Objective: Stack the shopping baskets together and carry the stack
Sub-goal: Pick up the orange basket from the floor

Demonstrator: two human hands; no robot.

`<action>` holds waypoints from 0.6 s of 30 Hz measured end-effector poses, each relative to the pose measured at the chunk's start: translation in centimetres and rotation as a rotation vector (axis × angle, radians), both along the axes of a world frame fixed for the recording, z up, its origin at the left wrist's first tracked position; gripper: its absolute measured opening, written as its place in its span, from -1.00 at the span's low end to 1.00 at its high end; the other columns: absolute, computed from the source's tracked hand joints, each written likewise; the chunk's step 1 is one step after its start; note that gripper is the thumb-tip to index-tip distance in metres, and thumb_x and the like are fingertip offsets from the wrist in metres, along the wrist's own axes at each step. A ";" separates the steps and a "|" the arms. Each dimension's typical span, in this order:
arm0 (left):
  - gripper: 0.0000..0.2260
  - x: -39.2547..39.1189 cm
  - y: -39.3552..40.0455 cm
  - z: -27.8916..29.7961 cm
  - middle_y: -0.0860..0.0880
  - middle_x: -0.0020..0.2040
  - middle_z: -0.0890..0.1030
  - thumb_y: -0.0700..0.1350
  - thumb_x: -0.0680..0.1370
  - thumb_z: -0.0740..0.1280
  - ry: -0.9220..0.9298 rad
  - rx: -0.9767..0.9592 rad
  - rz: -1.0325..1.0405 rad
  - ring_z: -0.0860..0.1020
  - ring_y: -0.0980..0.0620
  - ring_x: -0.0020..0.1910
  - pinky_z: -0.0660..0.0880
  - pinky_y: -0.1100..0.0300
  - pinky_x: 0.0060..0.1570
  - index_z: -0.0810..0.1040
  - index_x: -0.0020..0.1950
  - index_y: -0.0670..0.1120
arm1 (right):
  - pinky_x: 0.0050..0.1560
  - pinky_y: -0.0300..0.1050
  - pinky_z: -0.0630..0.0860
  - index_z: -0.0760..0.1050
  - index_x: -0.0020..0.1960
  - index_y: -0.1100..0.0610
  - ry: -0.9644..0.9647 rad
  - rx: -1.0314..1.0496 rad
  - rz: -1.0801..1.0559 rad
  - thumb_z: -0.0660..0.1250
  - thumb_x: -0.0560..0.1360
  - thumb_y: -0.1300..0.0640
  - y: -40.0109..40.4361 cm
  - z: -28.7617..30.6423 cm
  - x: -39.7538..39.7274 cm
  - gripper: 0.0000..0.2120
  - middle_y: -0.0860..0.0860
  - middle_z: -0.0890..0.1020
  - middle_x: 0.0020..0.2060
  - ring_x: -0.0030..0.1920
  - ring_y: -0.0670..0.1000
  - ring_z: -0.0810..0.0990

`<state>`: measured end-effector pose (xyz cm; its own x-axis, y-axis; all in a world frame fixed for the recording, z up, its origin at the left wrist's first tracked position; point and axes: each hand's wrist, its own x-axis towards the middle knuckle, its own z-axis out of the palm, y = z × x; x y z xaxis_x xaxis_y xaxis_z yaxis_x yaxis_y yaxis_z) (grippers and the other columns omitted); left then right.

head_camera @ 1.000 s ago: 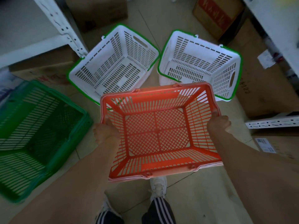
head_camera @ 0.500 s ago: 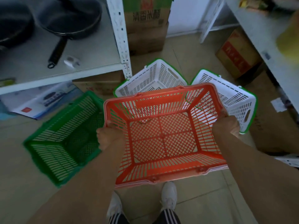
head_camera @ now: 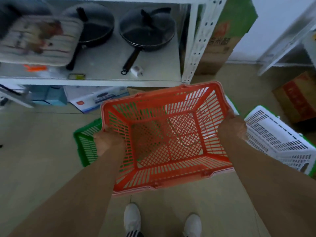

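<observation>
- The red basket (head_camera: 168, 137) is held up off the floor in the middle of the view, open side up, with its far end tipped slightly higher than the near end.
- The left hand (head_camera: 109, 142) has its grip closed on the basket's left rim; the right hand (head_camera: 233, 128) has its grip closed on the right rim.
- A green basket (head_camera: 86, 144) sits on the floor below and to the left, partly hidden by the red one; its green slats show through the red mesh.
- A white basket (head_camera: 280, 142) with a green rim lies on the floor to the right, just beside the right forearm.
- Part of a second white basket (head_camera: 230, 103) shows behind the red basket's far right corner.
- On the far shelf (head_camera: 102, 79), two dark frying pans (head_camera: 147, 34) lie side by side.
- Cardboard boxes (head_camera: 220, 43) stand on the floor at the far right.
- White shoes (head_camera: 131, 218) show at the near edge.
</observation>
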<state>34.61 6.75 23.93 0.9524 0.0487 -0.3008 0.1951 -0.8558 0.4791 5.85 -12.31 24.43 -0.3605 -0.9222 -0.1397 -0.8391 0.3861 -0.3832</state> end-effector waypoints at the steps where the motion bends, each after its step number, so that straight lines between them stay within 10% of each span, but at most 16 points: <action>1: -0.49 1.5 0.9 -0.4 -0.31 0.23 0.58 0.11 0.62 0.04 -0.003 -0.010 0.047 0.57 -0.31 0.18 0.46 -0.10 0.17 0.48 0.25 -0.29 | 0.23 0.25 0.43 0.48 0.25 0.26 0.013 -0.009 0.026 -0.06 0.61 -0.16 -0.1 -0.2 1.4 -0.42 0.28 0.57 0.17 0.21 0.29 0.54; 18: -0.52 15.4 12.4 -5.6 -0.34 0.38 0.41 0.05 0.64 0.04 0.080 -0.047 0.308 0.41 -0.31 0.36 0.30 -0.09 0.33 0.32 0.36 -0.31 | 0.25 0.24 0.41 0.51 0.19 0.26 -0.150 0.074 0.383 -0.04 0.63 -0.13 2.0 -4.6 23.5 -0.46 0.24 0.58 0.16 0.20 0.28 0.53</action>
